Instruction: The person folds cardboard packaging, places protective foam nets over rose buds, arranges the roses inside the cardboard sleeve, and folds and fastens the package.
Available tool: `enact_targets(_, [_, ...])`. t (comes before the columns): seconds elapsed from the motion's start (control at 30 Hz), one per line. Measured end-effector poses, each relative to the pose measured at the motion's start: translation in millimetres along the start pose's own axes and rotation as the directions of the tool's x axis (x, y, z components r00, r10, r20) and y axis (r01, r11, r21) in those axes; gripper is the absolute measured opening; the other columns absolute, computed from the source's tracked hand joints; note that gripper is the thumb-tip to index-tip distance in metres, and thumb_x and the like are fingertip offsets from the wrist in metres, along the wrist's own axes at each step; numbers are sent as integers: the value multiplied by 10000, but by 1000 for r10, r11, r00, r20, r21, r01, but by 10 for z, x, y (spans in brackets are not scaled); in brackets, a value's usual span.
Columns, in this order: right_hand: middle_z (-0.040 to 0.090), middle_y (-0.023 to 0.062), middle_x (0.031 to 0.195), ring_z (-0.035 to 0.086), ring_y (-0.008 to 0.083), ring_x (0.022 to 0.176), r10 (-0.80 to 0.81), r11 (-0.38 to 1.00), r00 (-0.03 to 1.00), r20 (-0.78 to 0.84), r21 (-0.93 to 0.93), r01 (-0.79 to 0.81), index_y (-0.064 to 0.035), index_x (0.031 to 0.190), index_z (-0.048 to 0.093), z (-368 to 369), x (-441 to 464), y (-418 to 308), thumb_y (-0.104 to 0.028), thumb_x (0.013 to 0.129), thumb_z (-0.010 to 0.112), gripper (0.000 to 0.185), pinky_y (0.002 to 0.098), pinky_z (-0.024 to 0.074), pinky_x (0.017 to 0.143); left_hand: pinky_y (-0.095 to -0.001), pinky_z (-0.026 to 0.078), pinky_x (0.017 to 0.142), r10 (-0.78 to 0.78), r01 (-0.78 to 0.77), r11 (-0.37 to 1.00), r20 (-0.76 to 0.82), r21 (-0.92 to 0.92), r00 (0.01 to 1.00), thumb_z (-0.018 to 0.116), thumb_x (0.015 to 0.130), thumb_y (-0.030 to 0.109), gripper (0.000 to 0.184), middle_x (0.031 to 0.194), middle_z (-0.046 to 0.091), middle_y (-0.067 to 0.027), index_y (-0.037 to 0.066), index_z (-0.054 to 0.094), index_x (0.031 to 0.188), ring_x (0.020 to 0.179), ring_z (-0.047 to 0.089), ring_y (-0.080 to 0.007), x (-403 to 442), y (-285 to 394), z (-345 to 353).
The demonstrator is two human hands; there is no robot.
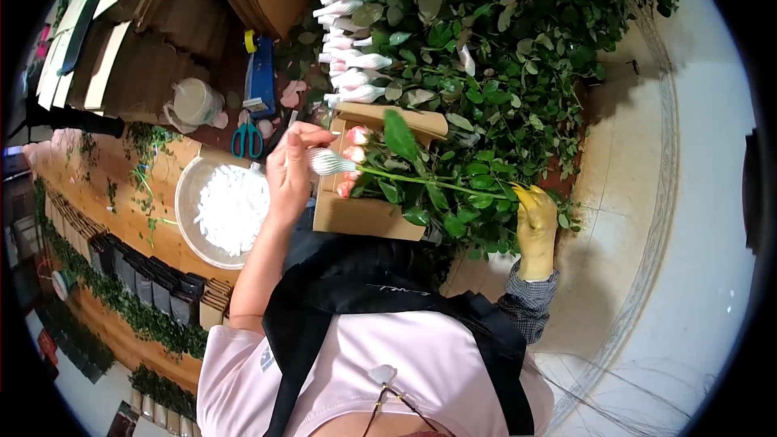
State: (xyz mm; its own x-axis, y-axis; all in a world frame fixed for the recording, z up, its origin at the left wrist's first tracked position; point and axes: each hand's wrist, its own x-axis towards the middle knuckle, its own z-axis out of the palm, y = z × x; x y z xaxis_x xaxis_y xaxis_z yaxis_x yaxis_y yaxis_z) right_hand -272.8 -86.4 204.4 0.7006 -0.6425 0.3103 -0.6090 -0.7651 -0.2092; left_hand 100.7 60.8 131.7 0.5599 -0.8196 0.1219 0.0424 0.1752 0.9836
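A single rose lies across the middle, its head covered by a white foam net [332,163] and its green stem [437,183] running right. My bare left hand [301,150] is closed at the net's left end. My right hand [524,194], in a yellow glove, is closed round the lower stem. Beneath the stem, an open cardboard box [368,217] holds pink-and-white roses [356,154]. A row of roses in white nets [356,77] lies beyond it, with leafy stems [518,73] spreading right.
A round tub of white foam nets [193,231] stands at the left. Near it are teal scissors [247,142], a white mug [194,103], a blue tool [260,73] and yellow tape [250,40]. Cardboard stacks [162,20] fill the upper left. Tiled floor [607,275] lies right.
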Motion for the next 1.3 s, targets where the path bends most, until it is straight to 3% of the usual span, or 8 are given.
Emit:
enact_targets(0.17, [648, 167, 811, 617, 349, 774, 124, 992, 992, 17, -16, -123, -38, 1050, 709, -84, -112, 151, 147, 716, 488, 441, 481, 511, 937, -341, 478, 764, -252, 401, 827, -380, 393, 890, 377, 1076, 443, 593, 884, 714, -106, -17, 734, 966, 775, 639, -231, -264, -190, -1123])
enact_targets(0.23, [636, 147, 773, 606, 343, 760, 122, 981, 992, -30, -148, -125, -40, 1022, 715, -52, -182, 222, 137, 722, 501, 409, 457, 529, 853, -395, 505, 863, -314, 394, 92, -348, 915, 883, 645, 947, 397, 498, 1153, 643, -209, 16, 625, 1268, 1061, 627, -296, -491, -358, -1634])
enact_targets(0.3, [622, 132, 756, 594, 334, 747, 175, 974, 984, -38, -136, -179, -52, 1009, 721, 234, -237, 347, 107, 742, 533, 363, 432, 525, 761, -441, 502, 921, -436, 227, -482, -456, 846, 776, 712, 887, 401, 658, 1244, 573, -258, 31, 505, 1391, 1158, 574, -337, -745, -238, -1559])
enact_targets(0.47, [668, 120, 787, 636, 303, 747, 300, 925, 937, 179, -295, -240, -112, 1039, 732, 1508, -702, 809, -55, 773, 678, 277, 399, 542, 714, -416, 533, 714, -410, 409, 363, -251, 837, 877, 637, 947, 272, 317, 798, 696, -209, -24, 693, 1045, 753, 677, -361, -587, -458, -1247])
enact_targets(0.63, [664, 188, 1167, 641, 356, 1007, 536, 775, 738, 410, -585, -239, -94, 1347, 552, 779, -93, 249, -141, 772, 763, 613, 424, 531, 883, -361, 525, 692, -507, 380, 752, 104, 539, 856, 730, 879, 235, 284, 811, 695, -180, -30, 699, 977, 733, 688, -279, -215, -266, -440])
enact_targets(0.8, [679, 137, 1206, 651, 285, 1087, -65, 841, 911, 406, 514, -169, -139, 1286, 618, 663, 911, -869, -143, 855, 718, 443, 395, 528, 923, -414, 546, 766, -452, 13, 647, 369, 763, 812, 835, 746, 327, 582, 993, 660, -235, -70, 599, 1100, 870, 678, -378, -90, -568, -74])
enact_targets(0.97, [680, 41, 677, 685, 224, 641, -175, 982, 792, 584, 44, 184, -124, 807, 664, 1850, 734, -1142, -243, 890, 628, 149, 401, 514, 558, -448, 541, 773, -451, 5, 626, 357, 780, 818, 850, 718, 282, 562, 984, 633, -225, -36, 589, 1101, 896, 662, -399, -57, -604, -25])
enact_targets(1.3, [612, 25, 606, 632, 224, 577, -319, 948, 738, 595, 183, 262, -126, 899, 611, 1758, 768, -1101, -389, 834, 711, 289, 366, 449, 542, -330, 579, 766, -575, 201, 678, 340, 708, 744, 842, 723, 59, 540, 1075, 677, -149, -42, 593, 1192, 909, 721, -230, -75, -629, -46])
